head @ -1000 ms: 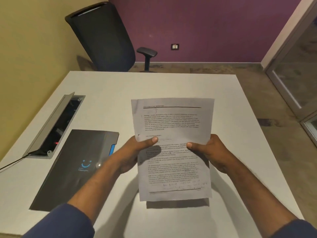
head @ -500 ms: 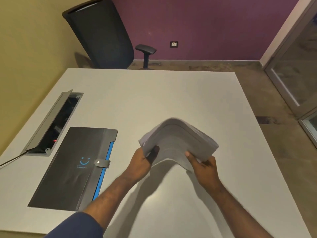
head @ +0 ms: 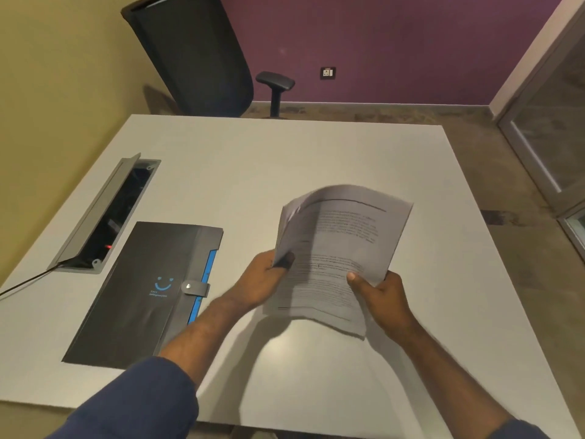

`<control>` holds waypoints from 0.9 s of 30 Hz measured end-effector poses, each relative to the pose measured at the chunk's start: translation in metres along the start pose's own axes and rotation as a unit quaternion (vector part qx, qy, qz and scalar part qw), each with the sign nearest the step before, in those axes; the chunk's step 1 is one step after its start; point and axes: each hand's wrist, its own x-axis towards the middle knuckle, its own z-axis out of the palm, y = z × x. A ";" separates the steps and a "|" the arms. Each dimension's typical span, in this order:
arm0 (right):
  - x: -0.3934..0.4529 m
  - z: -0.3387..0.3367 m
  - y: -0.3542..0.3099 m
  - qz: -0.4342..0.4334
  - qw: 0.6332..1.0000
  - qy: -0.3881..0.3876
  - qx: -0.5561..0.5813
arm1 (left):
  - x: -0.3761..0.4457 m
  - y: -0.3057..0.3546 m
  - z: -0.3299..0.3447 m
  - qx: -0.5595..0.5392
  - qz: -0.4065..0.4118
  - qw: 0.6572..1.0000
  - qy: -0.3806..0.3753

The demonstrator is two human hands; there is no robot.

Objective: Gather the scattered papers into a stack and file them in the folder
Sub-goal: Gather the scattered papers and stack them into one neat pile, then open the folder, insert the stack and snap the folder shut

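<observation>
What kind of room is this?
Probably an office or small meeting room: a white desk with a built-in cable box, a swivel chair pushed back, and a folder and printed papers.

The stack of papers is hanging above the surface, sitting between the left hand and the right hand, each gripping a near side edge. The folder is lying flat on the surface just left of the left hand. The cable tray is sitting further left and beyond it. The chair is standing behind the surface's far edge.
</observation>
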 end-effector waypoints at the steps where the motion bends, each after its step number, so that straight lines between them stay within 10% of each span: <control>1: 0.002 -0.002 -0.004 0.004 0.999 -0.031 0.012 | 0.003 0.004 -0.008 -0.002 -0.009 1.000 -0.015; 7: 0.015 0.006 -0.012 0.126 0.982 -0.106 0.088 | 0.009 0.004 -0.037 -0.030 -0.061 0.996 -0.065; 11: 0.023 0.012 -0.007 0.190 0.972 -0.108 0.089 | 0.005 -0.030 -0.051 0.067 -0.089 0.990 0.092; 16: 0.030 0.017 0.003 0.240 0.965 -0.086 0.058 | -0.023 -0.088 -0.083 0.298 -0.223 0.894 0.250; 22: 0.036 0.021 0.013 0.282 0.953 -0.105 0.018 | -0.036 -0.124 -0.105 0.426 -0.283 0.837 0.194; 27: 0.040 0.027 0.020 0.297 0.947 -0.119 -0.008 | -0.026 -0.130 -0.107 0.327 -0.251 0.881 0.231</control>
